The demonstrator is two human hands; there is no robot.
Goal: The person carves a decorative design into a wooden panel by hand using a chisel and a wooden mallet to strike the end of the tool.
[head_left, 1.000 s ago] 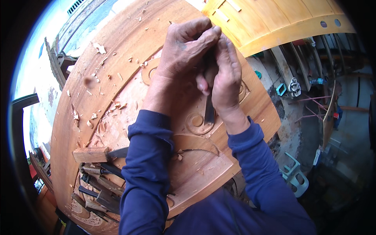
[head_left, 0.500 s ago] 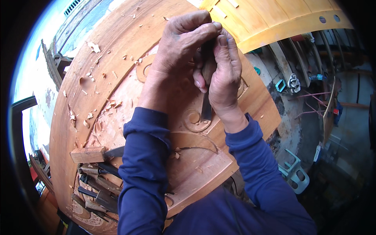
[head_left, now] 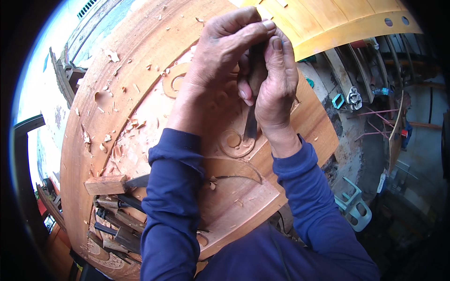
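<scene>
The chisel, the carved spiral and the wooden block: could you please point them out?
Chisel (head_left: pixel 251 123): head view, on the blade.
Carved spiral (head_left: pixel 233 139): head view, inner curl.
Wooden block (head_left: pixel 106 185): head view, on a long face.

Bright light glares at left; a pale-green plastic stool (head_left: pixel 348 205) occupies the dimmer right.

Dark flat chisel (head_left: pixel 256 80), tilted, lower end at carved wooden spiral (head_left: pixel 230 139)

Loose, wrinkled navy-blue sleeves (head_left: pixel 171 210) with bunched cuffs (head_left: pixel 176 144), and matching dark blue clothing (head_left: pixel 272 253) below.
</scene>
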